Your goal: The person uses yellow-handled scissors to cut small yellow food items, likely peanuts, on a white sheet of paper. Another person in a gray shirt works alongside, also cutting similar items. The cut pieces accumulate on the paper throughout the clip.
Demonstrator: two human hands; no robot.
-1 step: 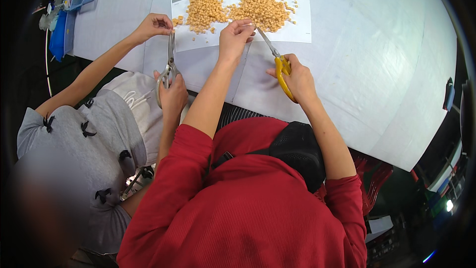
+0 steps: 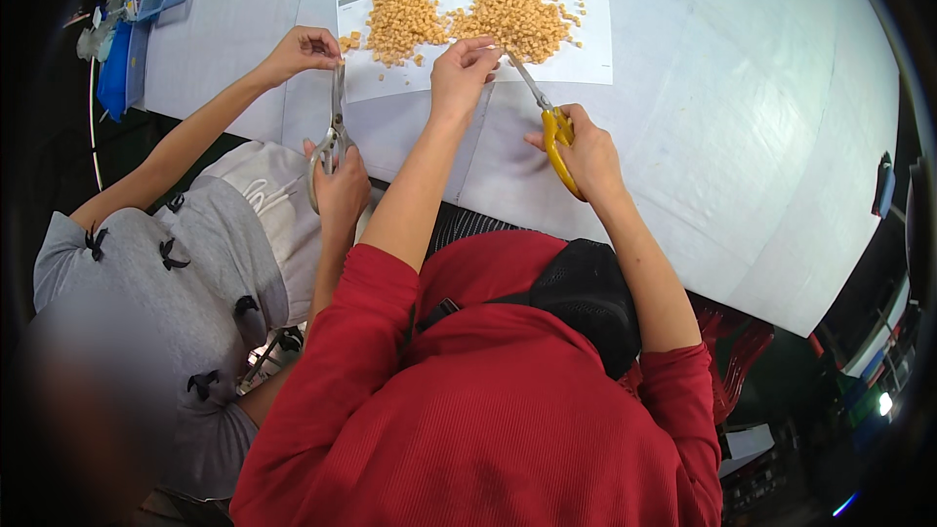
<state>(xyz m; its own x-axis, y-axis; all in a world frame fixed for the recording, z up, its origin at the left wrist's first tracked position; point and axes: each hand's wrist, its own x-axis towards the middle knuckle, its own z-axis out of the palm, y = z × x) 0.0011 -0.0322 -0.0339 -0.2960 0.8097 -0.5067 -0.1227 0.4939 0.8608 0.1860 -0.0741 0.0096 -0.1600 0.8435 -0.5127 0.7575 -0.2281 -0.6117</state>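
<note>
While the red-sleeved person leans over the white counter, their right hand grips yellow-handled scissors, fingers closed through the loops, blades pointing toward the upper centre. Their left hand pinches a small piece, fingertips pressed together, at the edge of the tan cubes heaped on a printed paper sheet. At left, a grey-shirted co-worker holds grey scissors.

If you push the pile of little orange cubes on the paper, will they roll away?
Probably not far: the small orange cubes have flat sides, so they would likely slide and tumble, not roll. They look light and loose; strays already lie scattered on the white printed paper sheet. A push would probably spread the heap.
</note>
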